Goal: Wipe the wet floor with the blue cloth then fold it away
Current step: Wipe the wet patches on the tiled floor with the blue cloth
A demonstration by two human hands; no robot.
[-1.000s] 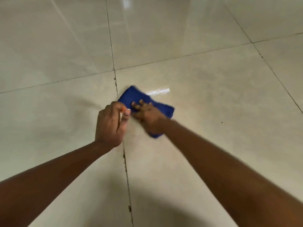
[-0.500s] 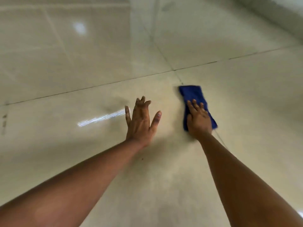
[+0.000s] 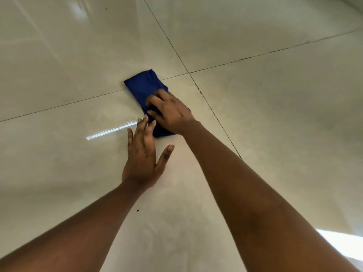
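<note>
The blue cloth (image 3: 144, 86) lies folded into a narrow strip on the pale glossy floor tiles (image 3: 59, 163), across a grout line. My right hand (image 3: 170, 112) presses flat on the cloth's near half, its fingers spread over the fabric. My left hand (image 3: 143, 154) rests open, palm down, on the tile just left of the cloth's near end; its fingertips touch the cloth's edge. A thin shiny streak (image 3: 112, 130) glints on the tile left of my left hand's fingertips.
Dark grout lines (image 3: 214, 112) cross beside the cloth. A bright patch of light (image 3: 341, 242) falls on the floor at the lower right. A small dark speck (image 3: 137, 210) lies between my forearms.
My left hand has come in from the left to the cloth's near end. My right hand stays pressed on the cloth. The view has swung, so the cloth sits nearer the middle.
</note>
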